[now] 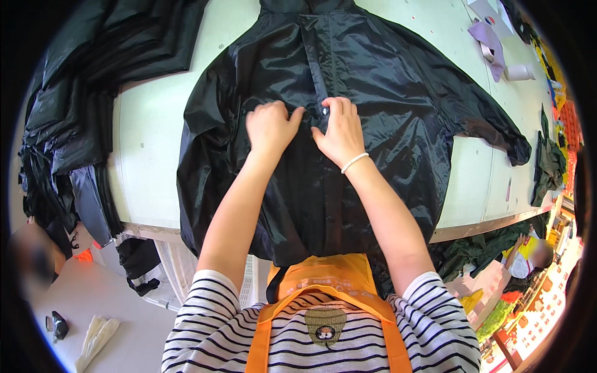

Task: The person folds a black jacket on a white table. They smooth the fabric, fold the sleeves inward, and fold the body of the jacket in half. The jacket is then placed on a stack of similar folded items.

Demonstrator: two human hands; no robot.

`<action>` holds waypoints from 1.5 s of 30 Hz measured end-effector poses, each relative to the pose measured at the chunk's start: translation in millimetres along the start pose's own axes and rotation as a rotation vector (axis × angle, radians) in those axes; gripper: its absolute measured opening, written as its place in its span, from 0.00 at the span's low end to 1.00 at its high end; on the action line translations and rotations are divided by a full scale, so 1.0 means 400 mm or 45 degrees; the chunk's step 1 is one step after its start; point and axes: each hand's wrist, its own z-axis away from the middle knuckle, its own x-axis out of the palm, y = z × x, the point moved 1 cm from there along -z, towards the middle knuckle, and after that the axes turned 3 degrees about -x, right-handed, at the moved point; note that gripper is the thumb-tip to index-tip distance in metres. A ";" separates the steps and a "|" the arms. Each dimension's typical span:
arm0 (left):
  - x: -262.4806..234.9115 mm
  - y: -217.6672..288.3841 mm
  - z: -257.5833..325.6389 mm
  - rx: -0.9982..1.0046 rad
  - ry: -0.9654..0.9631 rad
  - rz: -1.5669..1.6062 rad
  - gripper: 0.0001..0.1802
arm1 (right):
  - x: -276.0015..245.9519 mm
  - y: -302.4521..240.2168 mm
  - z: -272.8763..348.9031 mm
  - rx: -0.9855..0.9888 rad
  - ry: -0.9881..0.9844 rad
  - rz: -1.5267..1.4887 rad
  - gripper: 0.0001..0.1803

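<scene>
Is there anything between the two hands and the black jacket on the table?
Nothing visible. The left hand and the right hand both rest directly on the jacket, on either side of its front placket near a snap.

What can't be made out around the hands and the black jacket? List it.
Head view only:
- Jacket front beneath the left hand and right hand: covered by the hands.
- Jacket collar: cut off by the top edge.
- Jacket hem: hidden behind the orange apron.
- Pale roll at far right: too small to identify.
</scene>
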 end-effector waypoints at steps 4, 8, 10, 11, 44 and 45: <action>0.013 0.041 -0.026 -0.089 -0.244 -0.117 0.24 | 0.016 0.019 0.016 0.156 0.103 -0.057 0.18; 0.045 0.035 -0.018 -0.044 -0.195 -0.044 0.22 | -0.017 0.055 0.024 0.292 0.172 -0.179 0.08; 0.051 0.033 -0.025 -0.050 -0.210 0.142 0.21 | -0.005 0.054 0.025 0.342 0.191 -0.378 0.06; 0.046 0.024 -0.027 -0.100 -0.256 0.292 0.20 | 0.004 0.042 0.021 0.283 0.231 -0.405 0.05; -0.150 0.043 0.350 0.056 -0.172 0.700 0.30 | 0.017 0.004 0.071 0.390 0.133 -0.782 0.13; -0.157 0.028 0.407 0.075 -0.210 0.438 0.34 | -0.011 0.005 0.096 0.302 0.064 -0.779 0.17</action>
